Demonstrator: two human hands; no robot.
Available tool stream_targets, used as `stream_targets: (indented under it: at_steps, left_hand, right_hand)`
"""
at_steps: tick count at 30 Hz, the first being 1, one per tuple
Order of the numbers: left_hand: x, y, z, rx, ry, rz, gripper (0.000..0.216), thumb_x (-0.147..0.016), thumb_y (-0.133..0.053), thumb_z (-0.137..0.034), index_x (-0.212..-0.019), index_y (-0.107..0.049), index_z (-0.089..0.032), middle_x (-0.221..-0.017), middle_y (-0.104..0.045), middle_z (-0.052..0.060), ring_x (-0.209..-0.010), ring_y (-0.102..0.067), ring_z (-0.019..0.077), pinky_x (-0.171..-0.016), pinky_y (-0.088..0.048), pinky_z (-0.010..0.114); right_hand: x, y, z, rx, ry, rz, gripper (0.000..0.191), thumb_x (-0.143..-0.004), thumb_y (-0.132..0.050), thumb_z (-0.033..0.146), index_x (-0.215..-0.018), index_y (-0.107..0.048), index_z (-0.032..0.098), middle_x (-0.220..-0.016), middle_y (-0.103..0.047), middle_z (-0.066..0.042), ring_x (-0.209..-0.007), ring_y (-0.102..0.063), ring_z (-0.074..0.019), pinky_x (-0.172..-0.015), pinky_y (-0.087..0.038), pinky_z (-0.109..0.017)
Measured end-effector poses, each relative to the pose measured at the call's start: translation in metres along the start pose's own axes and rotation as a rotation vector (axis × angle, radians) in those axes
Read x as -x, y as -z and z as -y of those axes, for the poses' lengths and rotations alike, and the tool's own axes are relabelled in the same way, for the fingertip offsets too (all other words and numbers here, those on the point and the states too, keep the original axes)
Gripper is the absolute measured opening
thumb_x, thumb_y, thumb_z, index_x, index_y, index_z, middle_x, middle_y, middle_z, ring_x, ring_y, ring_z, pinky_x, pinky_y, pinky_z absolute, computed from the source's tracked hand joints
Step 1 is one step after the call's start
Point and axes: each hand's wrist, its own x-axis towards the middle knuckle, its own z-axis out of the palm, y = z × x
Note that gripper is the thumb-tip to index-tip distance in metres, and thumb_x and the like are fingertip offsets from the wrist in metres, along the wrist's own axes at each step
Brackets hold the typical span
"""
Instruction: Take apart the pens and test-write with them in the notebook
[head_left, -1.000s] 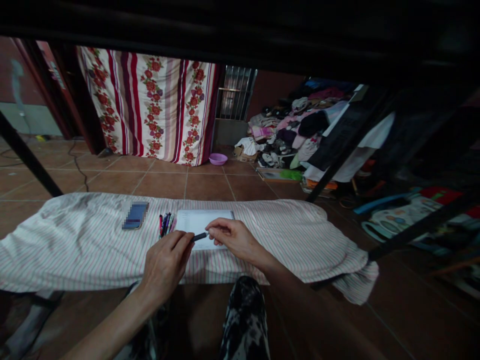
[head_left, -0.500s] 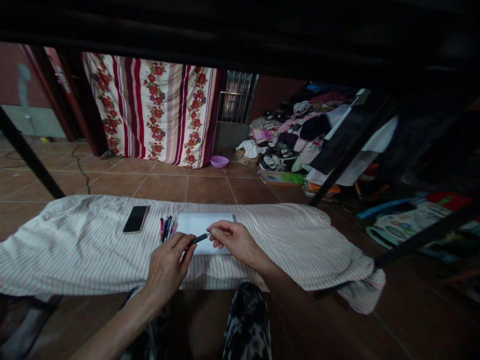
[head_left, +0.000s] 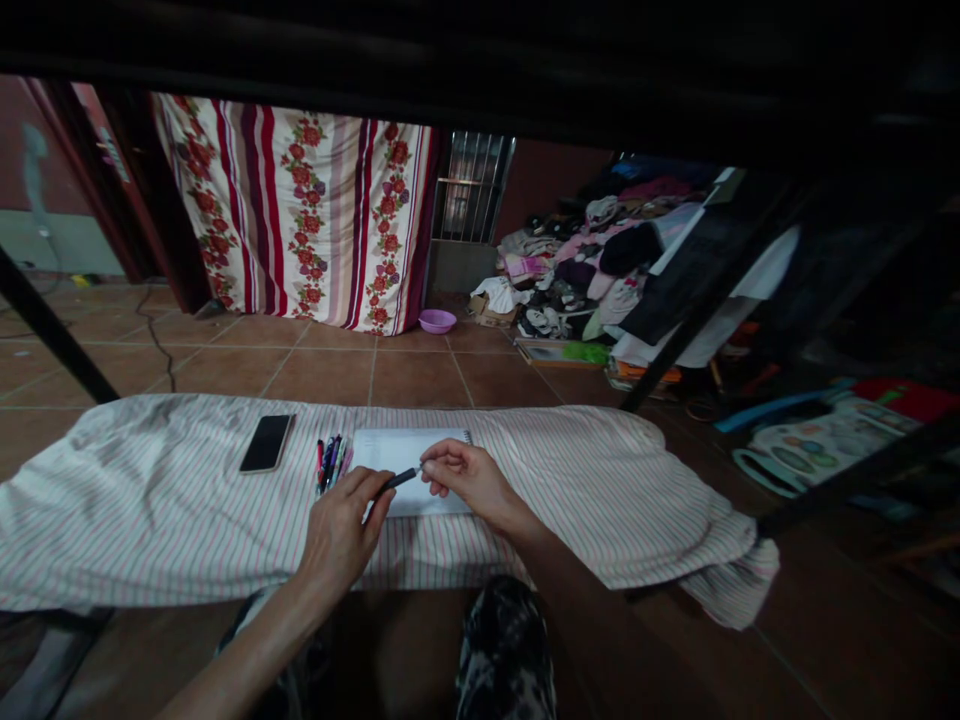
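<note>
Shows a dark patterned knee (head_left: 502,650) lowest in view. Grips a dark pen (head_left: 397,479) in the left hand (head_left: 341,530), fingers curled tight round its lower barrel. Pinches the pen's pale upper end between thumb and fingertips of the right hand (head_left: 465,478). Holds the pen slanted just over the near part of a white notepad (head_left: 390,447). Finds a bundle of coloured pens (head_left: 330,462) just left of the notepad and a dark phone (head_left: 266,443) farther left, all lying on a striped cloth (head_left: 150,510). Beyond, takes in brown floor tiles (head_left: 330,370), a purple bowl (head_left: 437,320), a flowered curtain (head_left: 315,220) and a heap of clothes (head_left: 592,260) at the right.
</note>
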Motion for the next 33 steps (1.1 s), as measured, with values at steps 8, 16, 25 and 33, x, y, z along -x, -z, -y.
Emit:
stream_targets:
  at_steps: [8,16,25,33]
  left_hand:
    - [-0.014,-0.034,0.027,0.016,0.03,0.023,0.022,-0.087,-0.044,-0.023,-0.098,-0.062,-0.018,-0.086,-0.065,0.005,-0.077,-0.063,0.0156,-0.069,-0.051,0.027]
    - [-0.03,-0.075,0.051,-0.043,0.02,0.046,0.024,-0.087,-0.042,-0.023,-0.099,-0.063,-0.017,-0.084,-0.065,0.006,-0.075,-0.062,0.0164,-0.065,-0.051,0.028]
    - [-0.037,-0.114,0.074,-0.028,0.028,0.077,0.024,-0.088,-0.042,-0.021,-0.099,-0.062,-0.016,-0.084,-0.064,0.007,-0.076,-0.061,0.0163,-0.066,-0.051,0.028]
    - [-0.03,-0.128,0.086,-0.046,0.019,0.09,0.023,-0.087,-0.043,-0.02,-0.099,-0.062,-0.015,-0.084,-0.063,0.006,-0.076,-0.06,0.0167,-0.067,-0.051,0.029]
  right_hand:
    - [-0.029,0.005,-0.027,-0.045,-0.037,-0.118,0.028,-0.062,-0.07,0.041,-0.074,-0.062,0.017,-0.057,-0.058,0.003,-0.051,-0.053,-0.0083,-0.049,-0.042,-0.022]
    - [-0.067,0.014,-0.075,-0.096,-0.041,-0.252,0.025,-0.062,-0.067,0.038,-0.073,-0.062,0.016,-0.063,-0.064,-0.002,-0.059,-0.061,-0.0136,-0.047,-0.044,-0.022]
    - [-0.083,0.023,-0.107,-0.087,-0.072,-0.314,0.029,-0.068,-0.064,0.042,-0.079,-0.062,0.016,-0.065,-0.065,-0.003,-0.064,-0.066,-0.0168,-0.051,-0.051,-0.025]
    - [-0.089,0.022,-0.126,-0.189,-0.093,-0.289,0.03,-0.066,-0.068,0.041,-0.08,-0.061,0.014,-0.068,-0.066,-0.003,-0.066,-0.068,-0.0179,-0.052,-0.054,-0.025]
